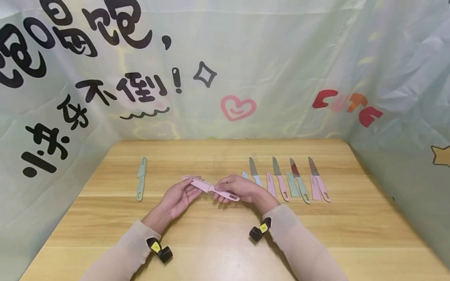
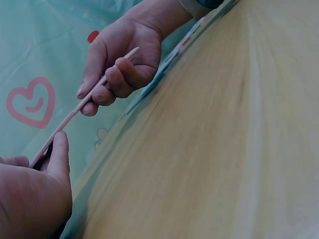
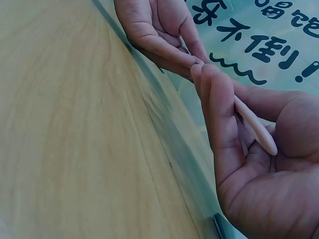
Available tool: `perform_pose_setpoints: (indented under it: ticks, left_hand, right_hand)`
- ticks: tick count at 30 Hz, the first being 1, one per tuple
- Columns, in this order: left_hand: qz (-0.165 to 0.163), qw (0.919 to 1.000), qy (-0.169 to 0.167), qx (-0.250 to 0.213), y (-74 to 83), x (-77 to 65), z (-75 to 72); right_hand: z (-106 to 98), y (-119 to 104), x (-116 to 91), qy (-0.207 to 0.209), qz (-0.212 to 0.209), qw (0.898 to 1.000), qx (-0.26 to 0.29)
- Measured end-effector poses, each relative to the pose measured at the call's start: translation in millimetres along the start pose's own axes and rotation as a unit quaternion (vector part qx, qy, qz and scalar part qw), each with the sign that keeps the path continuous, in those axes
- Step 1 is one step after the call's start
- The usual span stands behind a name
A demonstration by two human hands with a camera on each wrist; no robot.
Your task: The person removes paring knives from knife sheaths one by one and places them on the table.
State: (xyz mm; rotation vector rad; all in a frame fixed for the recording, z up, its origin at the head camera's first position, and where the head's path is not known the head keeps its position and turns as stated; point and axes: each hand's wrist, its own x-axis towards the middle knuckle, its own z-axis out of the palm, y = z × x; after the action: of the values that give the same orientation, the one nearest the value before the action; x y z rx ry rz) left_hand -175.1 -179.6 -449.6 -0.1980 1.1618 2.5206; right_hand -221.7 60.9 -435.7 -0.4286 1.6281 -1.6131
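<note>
A pink knife (image 1: 226, 194) with a pink sheath (image 1: 200, 185) over its blade is held above the table between both hands. My left hand (image 1: 178, 197) pinches the sheath near its tip end, thumb on top. My right hand (image 1: 240, 187) grips the handle, whose slotted end sticks out past the fingers. In the left wrist view the knife (image 2: 70, 117) appears edge-on, running from one hand to the other. In the right wrist view the handle end (image 3: 259, 129) shows inside the right hand; the fingers hide much of the rest.
On the right of the wooden table (image 1: 218, 242) lie several bare-bladed knives in a row, among them a green-handled knife (image 1: 301, 185), each with a sheath (image 1: 271, 185) beside it. A sheathed green knife (image 1: 141, 179) lies at left. A printed cloth (image 1: 281, 58) stands behind.
</note>
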Motion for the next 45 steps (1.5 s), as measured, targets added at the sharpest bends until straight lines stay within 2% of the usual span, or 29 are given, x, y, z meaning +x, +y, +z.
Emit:
perform_pose_setpoints:
  ticks: [29, 38, 45]
  left_hand:
    - [0.019, 0.9993, 0.028, -0.014, -1.4, 2.1, -0.7]
    - [0.022, 0.9994, 0.022, -0.016, -0.2, 0.9, -0.3]
    - [0.03, 0.9987, 0.036, -0.021, -0.2, 0.8, 0.0]
  right_hand:
    - [-7, -2, -5, 0.006, -0.001, 1.0, -0.007]
    - [-10, -5, -7, -0.001, 0.004, 1.0, -0.004]
    - [-12, -4, -9, -0.001, 0.004, 1.0, -0.005]
